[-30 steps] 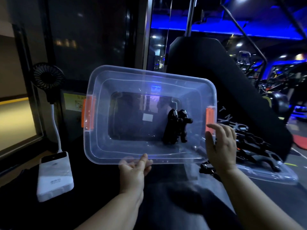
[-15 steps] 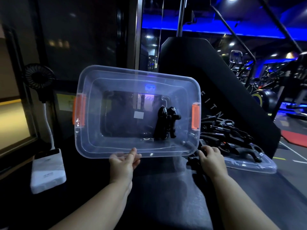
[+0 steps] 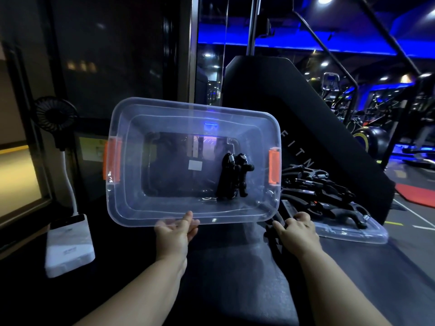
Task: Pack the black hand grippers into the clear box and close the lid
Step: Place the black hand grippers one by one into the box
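Tilt seems meant for loading: left hand (image 3: 175,234) grips the near rim of the clear plastic box (image 3: 131,208), black hand grippers (image 3: 231,177) inside; right hand (image 3: 297,231) clasps another black gripper (image 3: 273,234) beside the pile (image 3: 315,191) on the clear lid (image 3: 367,234).

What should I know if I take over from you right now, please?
Left hand holds the box by its near rim, tipped toward the camera.
Right hand grips one gripper by the box's right near corner.
Done: packed grippers, two it seems, lie in the box.
Left: pack the held gripper and the pile on the lid, then close the lid.
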